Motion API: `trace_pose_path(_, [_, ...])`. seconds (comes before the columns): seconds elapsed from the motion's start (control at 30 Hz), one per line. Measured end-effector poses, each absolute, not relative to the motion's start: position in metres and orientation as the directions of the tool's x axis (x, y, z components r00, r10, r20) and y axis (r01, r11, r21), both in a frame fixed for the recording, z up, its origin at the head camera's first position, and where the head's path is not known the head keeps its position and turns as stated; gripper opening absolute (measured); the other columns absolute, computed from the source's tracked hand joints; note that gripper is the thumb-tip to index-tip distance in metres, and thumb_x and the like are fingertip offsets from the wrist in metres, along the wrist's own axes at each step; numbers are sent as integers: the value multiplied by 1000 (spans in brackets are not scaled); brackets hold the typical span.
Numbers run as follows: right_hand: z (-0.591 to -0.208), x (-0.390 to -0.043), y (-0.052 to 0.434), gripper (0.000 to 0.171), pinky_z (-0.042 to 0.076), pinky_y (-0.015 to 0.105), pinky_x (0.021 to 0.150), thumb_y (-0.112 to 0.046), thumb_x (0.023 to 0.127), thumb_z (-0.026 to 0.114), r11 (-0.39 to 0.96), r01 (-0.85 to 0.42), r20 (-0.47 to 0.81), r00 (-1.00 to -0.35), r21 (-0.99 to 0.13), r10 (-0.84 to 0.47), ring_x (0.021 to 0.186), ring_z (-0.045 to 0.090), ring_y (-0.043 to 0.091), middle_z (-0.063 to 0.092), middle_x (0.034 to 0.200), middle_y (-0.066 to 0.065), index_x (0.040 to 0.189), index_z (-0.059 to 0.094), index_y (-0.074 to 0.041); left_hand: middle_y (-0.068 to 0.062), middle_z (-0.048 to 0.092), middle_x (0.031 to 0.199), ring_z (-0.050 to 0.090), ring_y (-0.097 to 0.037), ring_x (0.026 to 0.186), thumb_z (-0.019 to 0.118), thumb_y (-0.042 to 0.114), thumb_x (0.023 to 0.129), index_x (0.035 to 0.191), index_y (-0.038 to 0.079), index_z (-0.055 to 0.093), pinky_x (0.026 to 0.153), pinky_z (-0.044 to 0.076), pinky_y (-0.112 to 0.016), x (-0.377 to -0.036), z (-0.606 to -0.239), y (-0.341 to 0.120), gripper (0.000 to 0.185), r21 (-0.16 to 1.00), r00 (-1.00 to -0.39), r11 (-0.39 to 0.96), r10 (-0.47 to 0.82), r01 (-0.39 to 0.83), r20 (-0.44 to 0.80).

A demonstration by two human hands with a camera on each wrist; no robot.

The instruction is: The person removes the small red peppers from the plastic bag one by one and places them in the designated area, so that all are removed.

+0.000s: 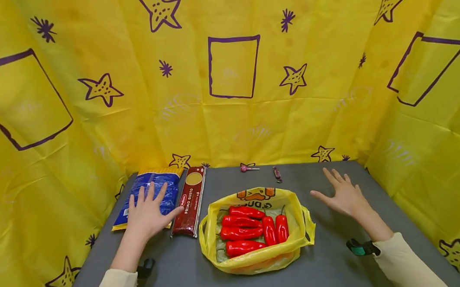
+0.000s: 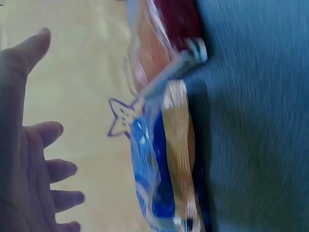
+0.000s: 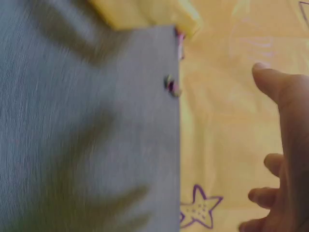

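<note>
A yellow plastic bag (image 1: 255,258) lies open in the middle of the grey table (image 1: 330,268), with several red peppers (image 1: 242,232) inside. Left of it lie a dark red spaghetti pack (image 1: 190,200) and a blue pasta pack (image 1: 165,183) (image 2: 149,193). My left hand (image 1: 149,212) (image 2: 29,159) hovers flat over the blue pack with fingers spread, holding nothing. My right hand (image 1: 344,196) (image 3: 282,159) hovers with spread fingers over bare table right of the bag, also holding nothing.
A small pink lollipop (image 1: 248,168) and a wrapped candy (image 1: 276,173) (image 3: 170,85) lie near the table's back edge. Yellow cloth (image 1: 235,95) with purple stars and squares walls in the table at the back and both sides.
</note>
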State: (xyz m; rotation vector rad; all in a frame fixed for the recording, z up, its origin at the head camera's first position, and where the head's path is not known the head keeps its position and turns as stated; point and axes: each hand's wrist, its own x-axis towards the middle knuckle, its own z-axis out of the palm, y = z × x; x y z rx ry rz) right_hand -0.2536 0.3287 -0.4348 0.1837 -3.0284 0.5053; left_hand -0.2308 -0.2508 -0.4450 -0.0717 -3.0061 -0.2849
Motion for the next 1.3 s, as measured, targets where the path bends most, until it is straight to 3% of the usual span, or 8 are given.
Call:
trace_pose_path(0.17, [-434,-251,317,100,28,82,112,-62,100,63,866,-182,145,-981,-466,-128,150,28,62,22,171,31,172,12,-15,-32,22,171,16,-59,156,57,83,89,170,14,27,121,8,-79,-215,-445,-238,111,346,-995,936,34,64,93])
trace_pose_path(0.37, [-429,-249,295,87,48,73,103,-54,102,65,785,-211,217,-971,-582,-99,137,52,55,40,165,27,170,26,-17,-21,26,174,25,-54,156,62,76,93,170,22,29,115,22,-81,-193,-445,-221,100,516,-990,848,61,119,128])
trace_pose_path(0.5, [-427,-251,278,78,54,67,100,-49,103,68,741,-249,251,-961,-624,-112,129,60,53,50,157,26,164,39,-12,-14,35,171,36,-51,152,73,64,93,166,27,40,112,33,-80,-177,-451,-204,88,550,-966,810,76,205,249])
trace_pose_path(0.73, [-424,-259,256,73,59,61,90,-46,102,71,730,-293,280,-949,-617,-144,118,66,46,57,150,23,161,44,-13,-7,51,162,51,-41,143,86,46,88,156,29,56,104,48,-74,-155,-463,-171,77,543,-901,754,149,371,408])
trace_pose_path(1.0, [-414,-266,229,72,60,56,85,-43,99,75,703,-331,303,-938,-630,-171,113,67,41,61,143,20,159,48,-13,6,44,167,51,-34,146,83,51,88,153,34,59,106,48,-70,-147,-465,-149,71,550,-924,746,251,375,289])
trace_pose_path(1.17, [-406,-268,211,71,59,49,80,-46,99,74,683,-338,294,-938,-647,-186,109,66,36,64,141,17,158,50,-15,8,38,170,47,-35,149,78,56,92,157,39,53,107,46,-72,-149,-470,-140,72,595,-947,738,277,318,162])
trace_pose_path(1.3, [-399,-271,195,65,57,41,76,-44,99,75,654,-364,303,-930,-663,-209,102,68,30,67,136,15,154,55,-16,9,35,172,46,-38,150,76,59,92,160,43,46,106,45,-75,-151,-475,-138,76,637,-952,712,272,297,140])
